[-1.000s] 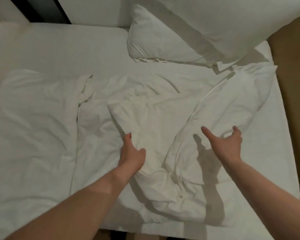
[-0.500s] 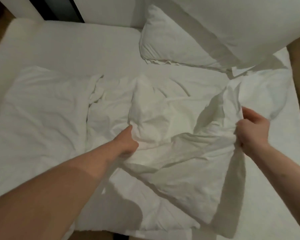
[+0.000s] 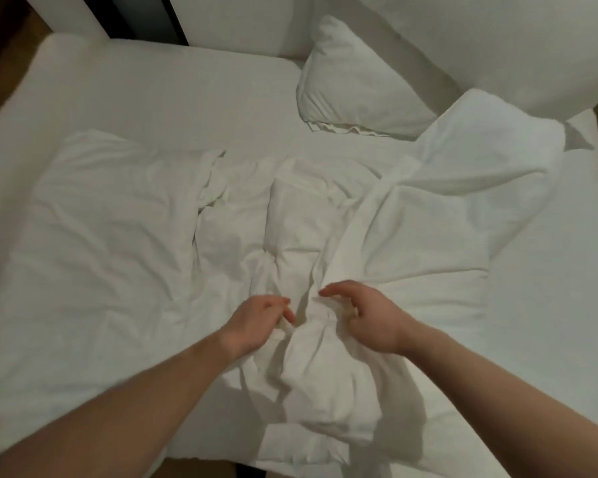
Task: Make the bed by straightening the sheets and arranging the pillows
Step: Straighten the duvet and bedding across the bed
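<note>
— Both hands have come together since half a second ago: the right hand (image 3: pixel 370 319) has let go of the raised fold it held out at the right side, and that fold has dropped flat again.

— And now?

— Now it hovers low over the crumpled white cotton duvet (image 3: pixel 311 236), fingers (image 3: pixel 332 291) half spread and loosely bent, pointing left. It seems to hold nothing, though the fingertips come very near the cloth.

— What about the left hand (image 3: pixel 256 322)?

— Just beside the right one, near the middle of the bed's near edge. Its fingers (image 3: pixel 283 310) are curled down into a bunched ridge of the duvet, gripping a fold of it.

— Where does the duvet lie?

— Across the white fitted-sheet mattress (image 3: pixel 152 84), rumpled, with a flatter part at the left and a thick twisted heap running from the hands toward the far right. Its far right corner rests against a plump white pillow (image 3: pixel 356 81) at the head of the bed.

— Only one pillow?

— A second, larger white pillow (image 3: pixel 497 39) leans behind it, in the far right corner, partly overlapping the first.
</note>
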Available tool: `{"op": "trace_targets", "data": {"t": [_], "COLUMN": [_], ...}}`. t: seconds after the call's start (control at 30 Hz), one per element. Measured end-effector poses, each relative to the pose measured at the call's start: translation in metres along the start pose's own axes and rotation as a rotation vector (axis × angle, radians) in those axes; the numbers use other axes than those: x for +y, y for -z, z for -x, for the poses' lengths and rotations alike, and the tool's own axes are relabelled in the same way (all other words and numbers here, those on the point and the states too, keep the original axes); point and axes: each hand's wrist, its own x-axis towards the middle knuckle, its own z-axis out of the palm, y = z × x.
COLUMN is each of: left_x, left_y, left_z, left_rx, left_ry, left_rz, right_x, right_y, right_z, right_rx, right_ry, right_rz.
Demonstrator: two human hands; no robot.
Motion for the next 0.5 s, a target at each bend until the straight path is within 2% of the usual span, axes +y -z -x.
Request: {"op": "trace_targets", "data": {"t": [0.07, 0.17, 0.2, 0.3, 0.4, 0.5], "left_x": [-0.007, -0.002, 0.003, 0.022, 0.027, 0.005], "left_y": [-0.013, -0.040, -0.051, -0.070, -0.063, -0.045], "left_z": [0.013, 0.028, 0.030, 0.035, 0.053, 0.093], "left_rx": [-0.078, -0.215, -0.232, -0.111, -0.001, -0.039], "left_ry": [-0.051, 0.091, 0.070, 0.008, -0.001, 0.016], "left_rz": [-0.037, 0.175, 0.169, 0.031, 0.206, 0.329], "right_x": [0.023, 0.047, 0.055, 0.066, 0.063, 0.043], "right_y": [-0.014, -0.028, -0.031, -0.031, -0.014, 0.005], "right_z": [0.016, 0.039, 0.043, 0.044, 0.038, 0.026], "right_rx": [0.153, 0.383, 0.419, 0.516, 0.616, 0.674], "right_ry": [-0.040, -0.160, -0.219, -0.402, -0.485, -0.493], "right_rz": [-0.131, -0.290, -0.301, -0.399, -0.397, -0.399]}}
